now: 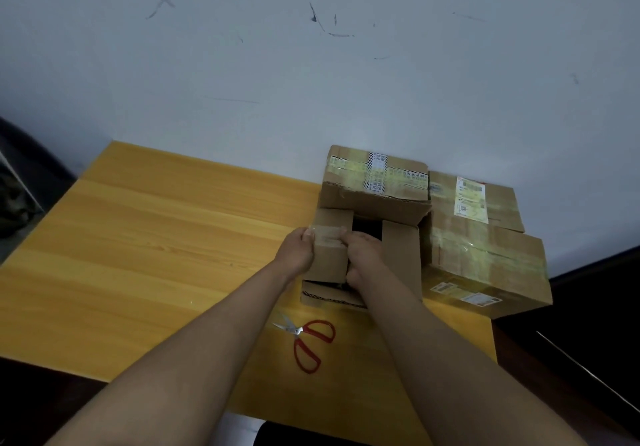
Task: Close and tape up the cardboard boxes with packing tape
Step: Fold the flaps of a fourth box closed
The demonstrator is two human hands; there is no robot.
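You've got the open brown cardboard box (367, 237) near the right end of the yellow wooden table (156, 237), w/ its far side close to the wall edge, prob. so the wall and neighbours brace it while you work. Your left hand (298, 251) has its fingers curled over the outer edge of the left flap (329, 251), thumb on top near an old clear tape strip (327, 230); your right hand (363, 255) clamps the same flap's inner edge, fingers wrapped down into the dark opening. Gripping both sides like that looks meant to fold the flap flat & square, not twisted. The right flap (401, 248) stands up a bit, the far flap (374, 182), w/ printed tape across it, tilts back, and the near flap (332, 295) hangs toward you, so all four are still open, nothing sealed on this box. Two taped brown cardboard boxes (485, 237) w/ white labels sit touching it at the right edge, the front one jutting past the table's near-right corner; they look done, parked out of the way. The red-handled scissors (308, 338) lie just in front of the open box, near the table's front edge, handy for cutting tape. No tape roll in view, can't tell where it is. Judging by this, you're at the flap-closing step, taping not yet begun.
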